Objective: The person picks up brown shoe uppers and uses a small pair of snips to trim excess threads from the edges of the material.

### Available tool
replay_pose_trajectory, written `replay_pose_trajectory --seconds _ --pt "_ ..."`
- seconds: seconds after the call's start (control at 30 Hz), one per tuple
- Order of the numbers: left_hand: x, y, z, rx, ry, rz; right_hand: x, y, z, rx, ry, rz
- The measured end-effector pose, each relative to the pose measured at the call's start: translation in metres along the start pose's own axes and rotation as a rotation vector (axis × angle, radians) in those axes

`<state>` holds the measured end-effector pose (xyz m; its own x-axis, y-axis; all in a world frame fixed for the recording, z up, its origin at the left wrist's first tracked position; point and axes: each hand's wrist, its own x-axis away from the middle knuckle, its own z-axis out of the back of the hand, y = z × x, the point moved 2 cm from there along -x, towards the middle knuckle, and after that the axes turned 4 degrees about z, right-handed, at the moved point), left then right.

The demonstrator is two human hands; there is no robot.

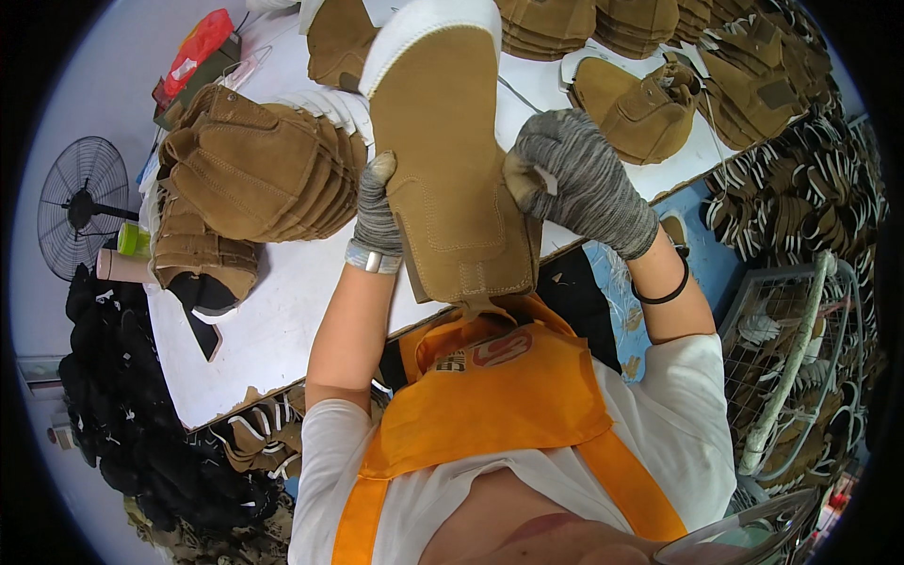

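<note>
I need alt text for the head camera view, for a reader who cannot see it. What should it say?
Two hands in grey knit gloves, left hand and right hand, hold a tan suede boot with a white sole rim above a white table. Stacks of tan boot uppers lie on the table; the person wears an orange apron.

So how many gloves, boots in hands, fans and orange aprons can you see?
Grey gloves: 2, on the left hand and the right hand
Tan boot held up: 1
Fan: 1
Orange apron: 1
Total: 5
</note>
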<state>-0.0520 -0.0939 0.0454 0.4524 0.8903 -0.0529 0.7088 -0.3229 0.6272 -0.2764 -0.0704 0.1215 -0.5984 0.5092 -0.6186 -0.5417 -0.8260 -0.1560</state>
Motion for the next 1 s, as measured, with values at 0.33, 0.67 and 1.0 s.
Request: replay_pose_trajectory --seconds 0.33,0.67,1.0 --pt "-0.001 0.0 -0.004 0.031 -0.004 0.034 -0.001 -0.006 0.02 -0.016 -0.018 0.026" --pt "-0.01 0.006 0.015 -0.541 0.12 -0.023 0.016 0.013 -0.029 0.088 -0.478 -0.14" --pt "0.019 0.016 -0.066 -2.371 -0.028 -0.559 0.059 -0.003 -0.067 -0.069 -0.094 -0.277"
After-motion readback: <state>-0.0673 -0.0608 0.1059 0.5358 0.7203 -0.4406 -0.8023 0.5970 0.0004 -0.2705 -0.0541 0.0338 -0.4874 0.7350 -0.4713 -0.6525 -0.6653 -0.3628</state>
